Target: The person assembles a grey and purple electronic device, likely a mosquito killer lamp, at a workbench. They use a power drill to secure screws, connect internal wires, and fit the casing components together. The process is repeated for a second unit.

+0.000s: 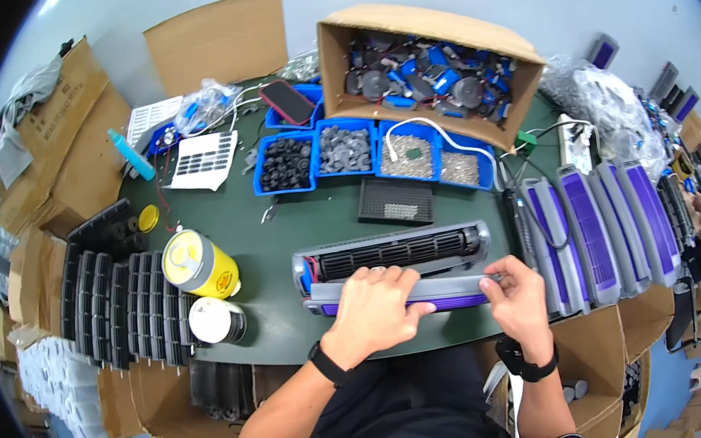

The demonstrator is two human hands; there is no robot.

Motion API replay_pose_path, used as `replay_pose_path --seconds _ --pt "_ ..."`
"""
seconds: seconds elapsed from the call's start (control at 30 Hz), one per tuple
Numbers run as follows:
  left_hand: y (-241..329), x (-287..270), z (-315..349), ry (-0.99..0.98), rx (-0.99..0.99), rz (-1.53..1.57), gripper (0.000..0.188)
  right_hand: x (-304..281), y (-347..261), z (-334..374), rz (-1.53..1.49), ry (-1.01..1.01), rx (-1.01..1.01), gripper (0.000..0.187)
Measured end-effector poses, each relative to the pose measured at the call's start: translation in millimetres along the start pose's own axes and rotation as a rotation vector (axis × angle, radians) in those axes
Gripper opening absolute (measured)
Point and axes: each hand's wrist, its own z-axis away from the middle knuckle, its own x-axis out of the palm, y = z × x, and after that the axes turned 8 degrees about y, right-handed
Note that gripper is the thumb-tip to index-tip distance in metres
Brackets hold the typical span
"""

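Note:
A long grey-and-purple housing cover [453, 287] is tilted along the near side of an open grey housing [479, 243]. Inside that housing lies a black ribbed fan roller [389, 254], with a blue part and red wire at its left end. My left hand [375, 307] grips the cover near its middle, fingers over the top and thumb along the near face. At the cover's right end, my right hand [516, 293] pinches the edge between thumb and fingers. Whether the cover touches the housing along its whole length is hidden by my left hand.
Black rollers [96, 300] stand rowed at left, beside a yellow-and-white container [200, 266] and a white-topped jar [217, 321]. Finished-looking purple-grey units [586, 235] line the right. Blue bins [284, 164] of small parts, a black screw tray [394, 202] and a cardboard box [518, 92] of motors sit behind.

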Motion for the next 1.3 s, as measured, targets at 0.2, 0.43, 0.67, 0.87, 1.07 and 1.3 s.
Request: replay_pose_path --seconds 0.2,0.43,0.67,0.87,1.07,1.3 --pt "1 -3 6 0.037 0.006 -0.01 0.044 -2 -3 0 -0.042 -0.055 0.063 0.014" --pt "3 1 8 0.024 -0.012 0.01 0.04 26 53 16 -0.519 0.02 0.019 0.024" --pt "6 3 14 0.089 -0.014 0.016 0.04 38 76 25 -0.454 0.091 -0.034 0.03" --pt "6 3 16 0.101 -0.017 0.033 0.04 36 65 28 -0.474 0.073 -0.062 0.031" --pt "6 5 17 0.096 -0.018 0.028 0.04 36 72 26 -0.553 0.063 -0.054 0.032" --pt "7 4 17 0.087 -0.021 0.014 0.041 37 70 26 -0.573 0.064 -0.071 0.033"
